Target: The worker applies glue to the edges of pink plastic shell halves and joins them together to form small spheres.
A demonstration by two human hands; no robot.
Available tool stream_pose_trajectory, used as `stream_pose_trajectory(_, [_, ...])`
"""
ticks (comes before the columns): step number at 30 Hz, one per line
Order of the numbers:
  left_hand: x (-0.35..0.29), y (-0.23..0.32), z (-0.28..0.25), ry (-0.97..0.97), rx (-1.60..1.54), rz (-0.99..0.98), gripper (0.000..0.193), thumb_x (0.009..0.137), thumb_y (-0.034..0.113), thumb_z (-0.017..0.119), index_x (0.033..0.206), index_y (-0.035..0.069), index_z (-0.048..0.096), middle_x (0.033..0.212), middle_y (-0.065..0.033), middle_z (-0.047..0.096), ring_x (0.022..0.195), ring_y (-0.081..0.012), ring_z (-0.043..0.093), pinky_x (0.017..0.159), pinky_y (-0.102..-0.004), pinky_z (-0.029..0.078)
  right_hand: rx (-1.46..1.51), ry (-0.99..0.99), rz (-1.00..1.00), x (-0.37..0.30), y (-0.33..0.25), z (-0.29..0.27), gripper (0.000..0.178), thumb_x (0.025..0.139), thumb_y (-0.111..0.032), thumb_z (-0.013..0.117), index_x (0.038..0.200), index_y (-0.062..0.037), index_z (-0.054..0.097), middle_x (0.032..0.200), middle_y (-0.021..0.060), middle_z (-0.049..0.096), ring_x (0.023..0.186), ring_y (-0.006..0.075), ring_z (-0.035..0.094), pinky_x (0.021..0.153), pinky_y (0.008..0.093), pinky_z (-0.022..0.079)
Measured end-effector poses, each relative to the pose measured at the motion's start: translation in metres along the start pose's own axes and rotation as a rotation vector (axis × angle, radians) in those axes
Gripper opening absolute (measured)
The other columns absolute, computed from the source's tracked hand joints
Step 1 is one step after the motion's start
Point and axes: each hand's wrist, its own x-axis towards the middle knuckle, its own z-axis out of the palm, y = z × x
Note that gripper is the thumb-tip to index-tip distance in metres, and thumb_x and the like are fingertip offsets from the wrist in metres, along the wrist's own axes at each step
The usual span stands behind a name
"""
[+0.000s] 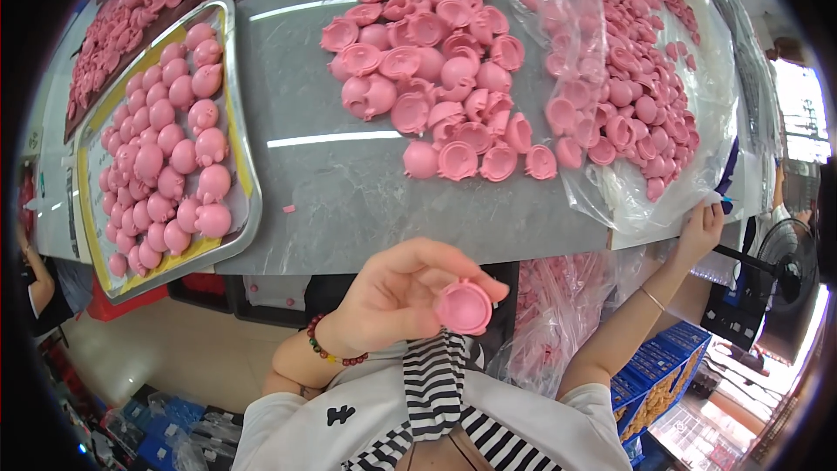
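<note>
My left hand point(410, 292) is raised in front of my chest, its thumb and fingers closed round a pink plastic half-shell point(465, 307). The shell's hollow side faces up toward me, with a small tab on its rim. Off to the right, my right hand point(702, 228) is at the table's edge beside the clear plastic bag point(641, 209). Its fingers are pinched together at a small thing with a blue tip, too small to name. On the table ahead lies a loose pile of pink half-shells point(459, 160), with some round balls among them.
A metal tray point(248, 209) of pink round pieces stands at the left. More pink shells point(623, 92) fill the plastic bag at the right. Another heap point(131, 26) lies on dark cloth at the far left. A black fan point(785, 257) and blue boxes point(654, 384) are at the right.
</note>
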Motion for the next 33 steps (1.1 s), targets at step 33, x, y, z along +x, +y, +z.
stream_pose_trajectory(33, [-0.003,0.005,0.009,0.182,0.667,0.195,0.041,0.068,-0.008,0.065,0.105,-0.005,0.048,0.109,-0.0191,0.05,0.1,-0.0228,0.052,0.085,-0.0331,0.045,0.019,-0.942,-0.395,-0.167,-0.181,0.09,0.028,0.067,0.003,0.062,0.094,-0.0032,0.06,0.087,0.009,0.053,0.064,0.0176,0.055,0.056,0.0262,0.045])
